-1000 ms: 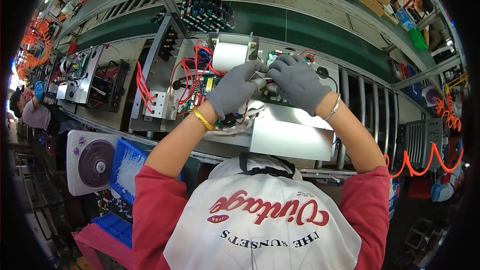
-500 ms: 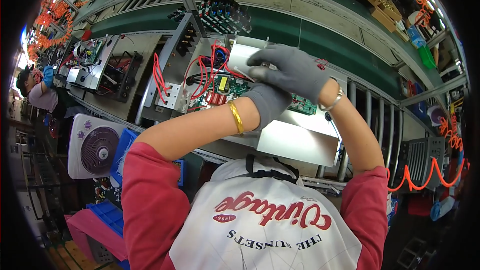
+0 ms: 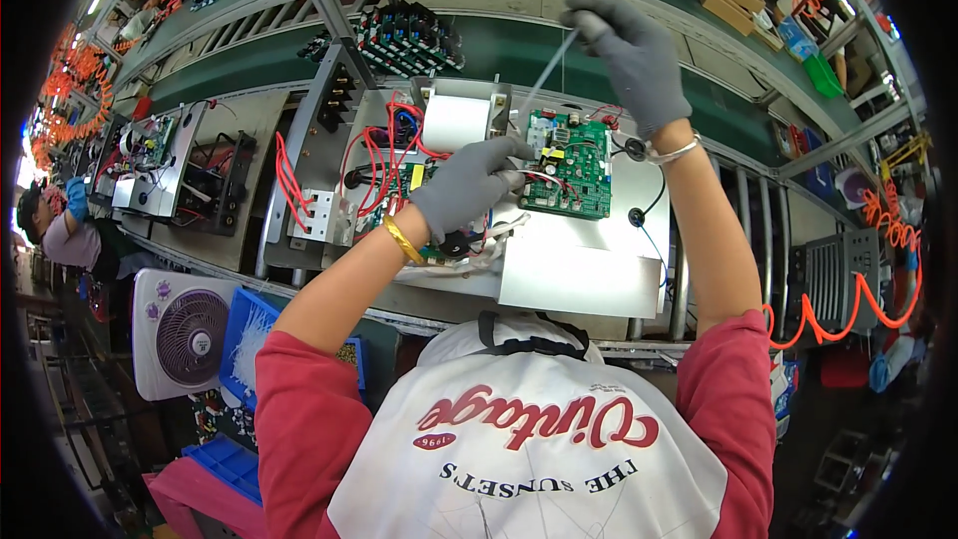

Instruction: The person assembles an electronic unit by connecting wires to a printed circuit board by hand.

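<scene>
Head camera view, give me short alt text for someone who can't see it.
A person's gloved right hand pulls a thin white tie upward, while the gloved left hand presses wires beside a green circuit board in an open metal chassis.

Long green workbench (image 3: 639, 50), shelf (image 3: 699, 0) above, white fan (image 3: 185, 331) beside.

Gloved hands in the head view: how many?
3. Left hand on the wiring beside the green circuit board; right hand raised above it, pulling a thin white strip; a co-worker's blue-gloved hand far left. Others may be hidden.
</scene>
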{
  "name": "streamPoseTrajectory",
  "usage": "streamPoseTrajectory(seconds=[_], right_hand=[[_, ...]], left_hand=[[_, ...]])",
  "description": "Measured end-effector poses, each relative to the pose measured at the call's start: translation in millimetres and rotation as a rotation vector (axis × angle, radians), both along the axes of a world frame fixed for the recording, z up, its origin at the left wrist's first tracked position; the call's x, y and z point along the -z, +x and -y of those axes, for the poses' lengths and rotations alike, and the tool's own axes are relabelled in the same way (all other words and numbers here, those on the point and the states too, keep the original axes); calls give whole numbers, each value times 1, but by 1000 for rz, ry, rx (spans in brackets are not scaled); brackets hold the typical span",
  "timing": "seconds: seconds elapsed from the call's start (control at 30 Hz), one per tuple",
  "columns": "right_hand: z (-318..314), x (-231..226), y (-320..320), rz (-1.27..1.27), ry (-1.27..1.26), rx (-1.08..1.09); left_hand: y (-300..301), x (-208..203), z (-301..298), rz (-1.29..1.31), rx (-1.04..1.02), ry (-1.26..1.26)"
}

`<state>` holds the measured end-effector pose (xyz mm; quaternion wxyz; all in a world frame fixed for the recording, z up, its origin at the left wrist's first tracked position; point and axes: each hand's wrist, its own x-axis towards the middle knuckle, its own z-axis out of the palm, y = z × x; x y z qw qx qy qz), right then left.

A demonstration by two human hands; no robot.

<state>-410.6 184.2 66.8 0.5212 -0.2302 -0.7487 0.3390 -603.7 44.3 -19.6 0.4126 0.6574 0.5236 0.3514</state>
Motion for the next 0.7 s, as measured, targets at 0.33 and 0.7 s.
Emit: streamPoseTrajectory(seconds=[0.33,0.7], right_hand=[[45,67,-6,178,-192,-183],[65,51,14,385,117,-47]], left_hand=[[-4,14,0,-320,9,96],[-3,1,-6,-161,100,-95]])
